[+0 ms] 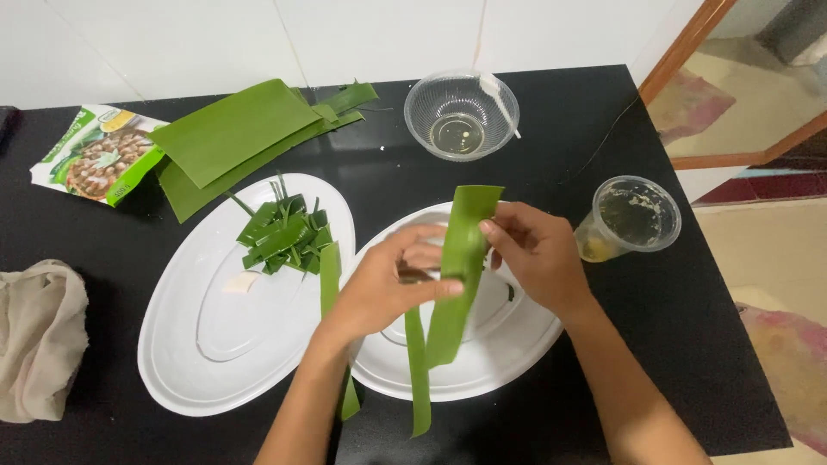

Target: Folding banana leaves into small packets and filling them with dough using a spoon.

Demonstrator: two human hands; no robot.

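Note:
A long green leaf strip is held upright over the right white oval plate. My left hand pinches its middle from the left, thumb across the leaf. From the right, my right hand grips the strip's edge near the top. A narrower strip hangs down from under my left hand past the plate's front rim. The left white oval plate carries a pile of cut leaf pieces and a small pale piece.
Folded large leaves lie at the back left beside a green food packet. A clear bowl with a white spoon stands at the back. A clear plastic cup sits right. A beige cloth lies at the left edge.

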